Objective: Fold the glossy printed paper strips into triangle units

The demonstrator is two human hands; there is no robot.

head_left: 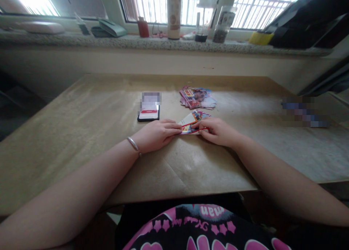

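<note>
Fingers [172, 126] of the left hand [152, 136] are lying straight and close together, with the tips touching the left end of a folded paper [188, 120]. At its right part, the right hand [218, 131] is bending its index finger, whose tip is pressing on the printed face, while the thumb is resting by the near edge; whether these two are pinching the paper, I cannot tell. The paper is lying between both hands, on the table [174, 162]. Its near strip is running crosswise between the fingertips, and the upper part is slanting away rightward. Both palms are facing down, both forearms slanting inward. Beyond the left fingers a phone [149, 115] is lying; beyond the right ones, a pile of printed sheets [197, 97].
</note>
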